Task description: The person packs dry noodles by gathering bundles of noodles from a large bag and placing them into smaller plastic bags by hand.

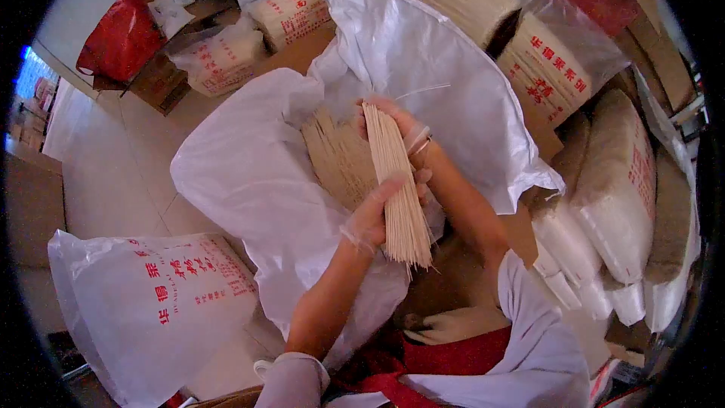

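Note:
A bundle of thin dry noodles [394, 181] is held between my two hands, lying lengthwise with its loose ends toward me. My left hand [371, 210], in a clear glove, wraps round its lower middle. My right hand [390, 117], also gloved, grips the far end. Beneath and left of the bundle, more noodles [336, 155] lie inside an open white sack [257, 143]. The sack's far side rises behind my right hand.
A clear bag with red print [189, 287] lies at the left. Filled noodle bags [619, 181] are stacked at the right, with others [540, 68] behind. A red bag [124, 34] and cardboard box [162, 87] stand at the back left.

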Demonstrator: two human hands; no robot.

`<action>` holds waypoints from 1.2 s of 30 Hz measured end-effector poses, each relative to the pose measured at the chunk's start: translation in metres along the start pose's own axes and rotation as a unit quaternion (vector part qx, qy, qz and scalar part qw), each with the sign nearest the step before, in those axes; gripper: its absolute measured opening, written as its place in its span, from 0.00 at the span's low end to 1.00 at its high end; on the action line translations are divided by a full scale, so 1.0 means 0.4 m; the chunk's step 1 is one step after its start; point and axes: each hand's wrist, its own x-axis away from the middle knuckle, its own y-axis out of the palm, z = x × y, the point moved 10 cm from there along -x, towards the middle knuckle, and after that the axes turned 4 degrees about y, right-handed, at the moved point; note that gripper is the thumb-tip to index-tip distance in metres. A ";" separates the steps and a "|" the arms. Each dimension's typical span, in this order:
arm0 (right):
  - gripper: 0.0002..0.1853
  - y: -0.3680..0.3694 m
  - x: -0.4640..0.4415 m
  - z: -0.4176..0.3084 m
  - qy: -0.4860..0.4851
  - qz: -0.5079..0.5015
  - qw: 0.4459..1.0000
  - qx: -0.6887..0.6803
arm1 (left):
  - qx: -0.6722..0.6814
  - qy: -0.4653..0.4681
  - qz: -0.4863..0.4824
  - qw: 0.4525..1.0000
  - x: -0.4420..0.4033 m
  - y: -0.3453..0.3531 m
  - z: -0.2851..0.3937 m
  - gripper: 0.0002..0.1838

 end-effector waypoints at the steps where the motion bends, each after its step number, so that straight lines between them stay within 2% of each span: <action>1: 0.16 0.000 0.000 0.000 0.003 0.004 1.000 -0.002 | 0.009 -0.012 0.013 1.000 0.007 0.001 -0.006 0.22; 3: 0.16 -0.003 -0.002 0.006 0.027 0.009 0.999 -0.018 | 0.020 -0.025 0.026 0.999 0.014 -0.002 -0.014 0.19; 5: 0.15 -0.005 -0.007 0.002 0.050 0.016 0.998 -0.036 | 0.034 -0.051 0.080 0.995 0.019 -0.037 -0.030 0.15; 7: 0.14 -0.036 -0.012 0.003 0.092 0.085 0.990 -0.062 | 0.044 -0.054 0.047 0.996 0.028 -0.014 -0.022 0.15; 9: 0.14 -0.038 -0.030 -0.030 0.061 0.081 0.994 -0.028 | 0.051 -0.059 0.015 0.997 0.043 0.023 -0.017 0.15; 12: 0.12 -0.062 -0.068 -0.078 0.013 0.079 0.996 0.040 | 0.000 -0.046 0.066 0.997 0.066 0.005 -0.008 0.19; 14: 0.10 -0.101 -0.108 -0.098 -0.006 0.082 0.994 0.071 | 0.067 -0.081 0.035 0.994 0.084 0.018 -0.024 0.15; 17: 0.12 -0.167 -0.169 -0.132 -0.003 0.095 0.995 0.024 | 0.084 -0.070 0.046 0.993 0.108 0.032 -0.026 0.15; 19: 0.12 -0.177 -0.190 -0.148 0.007 0.073 0.991 -0.109 | 0.082 -0.075 0.040 0.993 0.138 0.051 -0.025 0.15; 20: 0.12 -0.150 -0.186 -0.162 0.008 0.072 0.991 -0.112 | 0.082 -0.078 0.035 0.993 0.154 0.058 -0.022 0.15; 22: 0.12 -0.078 -0.153 -0.259 -0.071 0.140 0.988 0.003 | 0.098 -0.096 0.029 0.990 0.187 0.063 -0.022 0.15; 24: 0.10 -0.040 -0.181 -0.325 -0.071 0.134 0.988 0.032 | 0.116 -0.113 0.023 0.987 0.214 0.068 -0.028 0.15; 26: 0.10 0.007 -0.186 -0.376 -0.072 0.126 0.988 0.061 | 0.083 -0.079 0.096 0.989 0.232 0.029 -0.012 0.16; 28: 0.10 0.086 -0.166 -0.442 -0.141 0.109 0.961 0.213 | 0.078 -0.070 0.077 0.991 0.249 0.043 0.006 0.16; 29: 0.10 0.088 -0.165 -0.442 -0.138 0.104 0.962 0.213 | 0.072 -0.066 0.056 0.994 0.257 0.054 0.014 0.17; 31: 0.11 0.086 -0.132 -0.493 -0.221 0.120 0.939 0.235 | 0.069 -0.039 0.075 0.994 0.269 0.026 0.028 0.17; 32: 0.11 0.066 -0.124 -0.503 -0.218 0.115 0.940 0.236 | 0.065 -0.019 0.095 0.993 0.276 0.004 0.037 0.17; 33: 0.10 0.040 -0.106 -0.514 -0.207 0.152 0.920 0.296 | 0.067 -0.015 0.098 0.993 0.281 -0.010 0.042 0.17; 34: 0.11 0.017 -0.101 -0.517 -0.195 0.188 0.895 0.354 | 0.079 -0.012 0.069 0.994 0.280 -0.005 0.048 0.17; 35: 0.11 0.029 -0.090 -0.489 -0.193 0.187 0.896 0.354 | 0.090 -0.009 0.037 0.995 0.279 0.004 0.055 0.17; 36: 0.12 0.030 -0.065 -0.429 -0.122 0.220 0.857 0.449 | 0.091 -0.008 0.038 0.995 0.277 0.000 0.059 0.17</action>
